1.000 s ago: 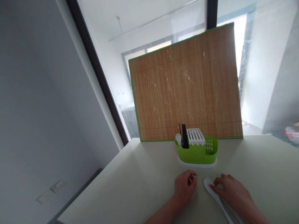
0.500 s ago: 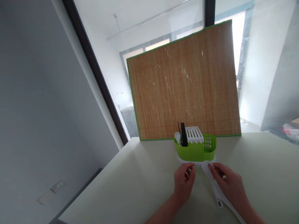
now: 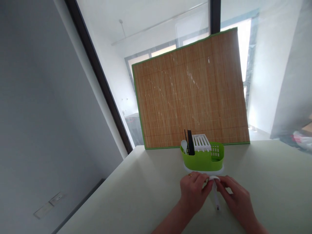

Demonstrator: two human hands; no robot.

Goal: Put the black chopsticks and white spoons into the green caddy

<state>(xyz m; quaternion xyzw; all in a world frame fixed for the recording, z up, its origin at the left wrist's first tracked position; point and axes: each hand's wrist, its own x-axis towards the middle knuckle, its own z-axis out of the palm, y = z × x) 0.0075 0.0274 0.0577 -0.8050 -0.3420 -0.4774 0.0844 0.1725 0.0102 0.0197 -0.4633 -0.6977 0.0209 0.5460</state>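
Note:
A white long-handled spoon (image 3: 214,178) is held at its bowl end between both hands, just in front of the green holder. My left hand (image 3: 195,190) pinches the left side of the bowl; a ring shows on one finger. My right hand (image 3: 235,198) grips the right side with thumb and fingers. The handle points down toward me, with a small dark mark at its lower end. The green holder (image 3: 202,162) stands on a white base and bears a small white spoon (image 3: 184,145), black utensils (image 3: 190,143) and a white slotted rack (image 3: 201,142).
Behind the holder a bamboo mat (image 3: 190,94) with green edging leans upright against the glass. The pale table (image 3: 136,195) runs to a grey wall at the left, where a socket plate (image 3: 55,199) shows.
My left hand has moved right and closed on the spoon's bowl. The spoon has turned, its bowl now seen nearly edge-on. The camera view has shifted slightly.

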